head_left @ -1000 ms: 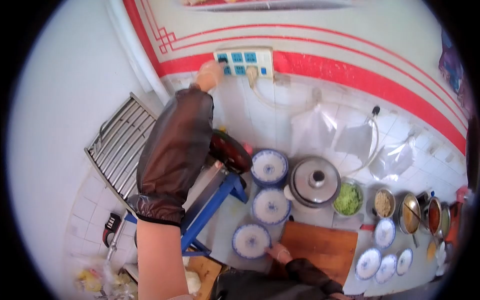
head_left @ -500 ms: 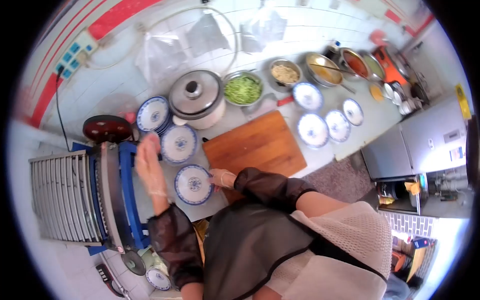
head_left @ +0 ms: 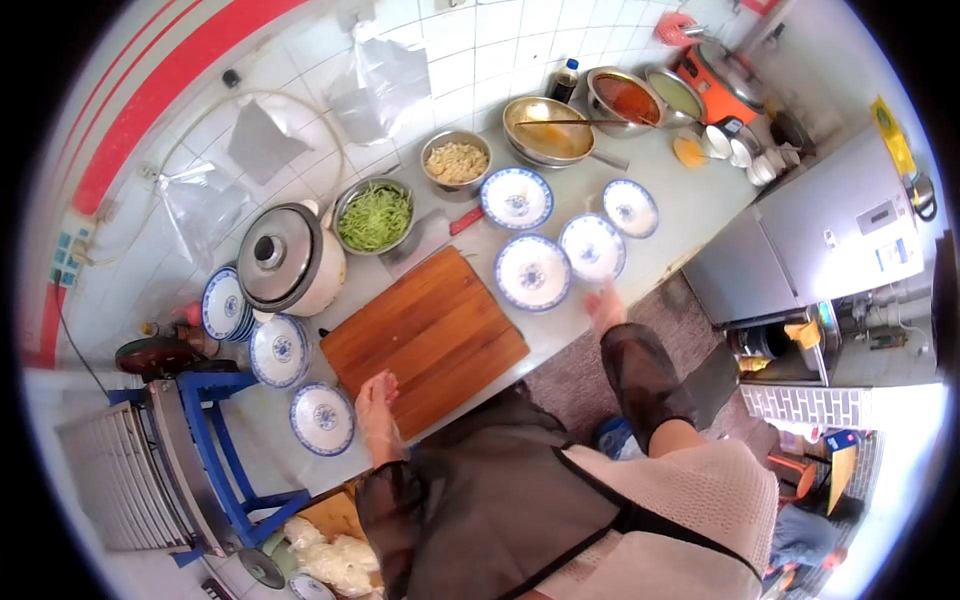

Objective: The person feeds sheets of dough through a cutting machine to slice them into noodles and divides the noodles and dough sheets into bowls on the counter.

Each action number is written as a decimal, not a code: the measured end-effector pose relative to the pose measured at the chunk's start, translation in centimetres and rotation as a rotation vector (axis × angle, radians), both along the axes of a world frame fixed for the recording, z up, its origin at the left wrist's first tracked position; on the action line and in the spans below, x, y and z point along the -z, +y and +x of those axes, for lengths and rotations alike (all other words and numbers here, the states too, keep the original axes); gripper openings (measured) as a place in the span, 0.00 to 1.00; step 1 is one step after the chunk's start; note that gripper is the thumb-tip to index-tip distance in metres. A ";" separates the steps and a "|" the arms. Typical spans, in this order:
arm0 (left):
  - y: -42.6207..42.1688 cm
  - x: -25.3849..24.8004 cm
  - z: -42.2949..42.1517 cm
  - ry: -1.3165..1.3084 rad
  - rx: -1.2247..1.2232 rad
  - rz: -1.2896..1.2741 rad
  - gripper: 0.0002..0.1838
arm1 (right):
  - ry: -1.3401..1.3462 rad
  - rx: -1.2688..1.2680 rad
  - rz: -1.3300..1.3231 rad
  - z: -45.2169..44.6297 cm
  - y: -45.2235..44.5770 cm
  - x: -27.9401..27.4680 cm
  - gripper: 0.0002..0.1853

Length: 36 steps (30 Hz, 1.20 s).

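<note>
The left hand (head_left: 377, 395) hovers at the near left part of the wooden cutting board (head_left: 425, 335), fingers together and loosely bent, with nothing seen in its grasp; whether it touches the wood I cannot tell. The right hand (head_left: 605, 308), a little blurred, has its fingers outstretched and no object visible in it, close to the near edge of the 4 blue-rimmed plates (head_left: 533, 272) on the counter (head_left: 690, 205), right of the board; contact is unclear. Left of the board lie 2 more plates (head_left: 322, 418), with a plate stack (head_left: 227, 303) behind them, beside a white lidded pot (head_left: 290, 260). Just behind the board lies a cleaver (head_left: 466, 220), red handle pointing right. Farther back, green shreds (head_left: 375, 215) and pale chopped food (head_left: 456, 160) fill 2 metal bowls, and a dark-capped-in-blue bottle (head_left: 565, 80) stands against the tiled wall (head_left: 500, 65).
</note>
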<state>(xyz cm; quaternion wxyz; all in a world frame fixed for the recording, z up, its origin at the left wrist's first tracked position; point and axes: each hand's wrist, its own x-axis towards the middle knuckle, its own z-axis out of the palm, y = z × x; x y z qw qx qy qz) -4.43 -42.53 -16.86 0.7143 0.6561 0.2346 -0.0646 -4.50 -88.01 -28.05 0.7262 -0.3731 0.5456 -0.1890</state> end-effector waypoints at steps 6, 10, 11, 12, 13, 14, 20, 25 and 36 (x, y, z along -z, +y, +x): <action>-9.8 1.6 1.2 -0.020 0.105 -0.077 0.15 | 0.130 -0.841 -1.035 5.9 -8.9 5.5 0.12; -10.5 2.8 -1.3 -0.002 0.046 -0.069 0.15 | -0.189 -1.079 -0.486 9.5 -14.3 10.2 0.12; -10.2 2.4 -2.0 0.048 0.023 -0.067 0.15 | -0.308 -0.901 0.037 9.8 -14.1 9.1 0.13; -9.7 2.3 -3.1 0.051 -0.074 -0.055 0.15 | -0.349 -0.603 0.512 10.2 -13.8 7.8 0.14; -9.1 2.3 -4.4 0.053 -0.115 -0.055 0.15 | -0.351 -0.698 0.551 10.2 -15.0 9.1 0.14; -8.5 2.4 -5.6 0.051 -0.148 -0.055 0.15 | -0.183 -0.798 0.454 9.4 -13.7 5.7 0.15; -3.9 4.8 -17.9 0.031 -0.502 0.064 0.14 | -0.062 -0.945 -0.471 9.3 -7.8 1.7 0.16; -5.2 7.0 -31.9 0.070 -0.858 0.042 0.14 | -0.200 -1.848 -0.385 2.4 18.8 -8.2 0.13; -9.2 6.8 -57.4 1.153 -1.315 1.251 0.33 | -0.930 -3.160 -0.154 -29.1 47.9 -7.1 0.22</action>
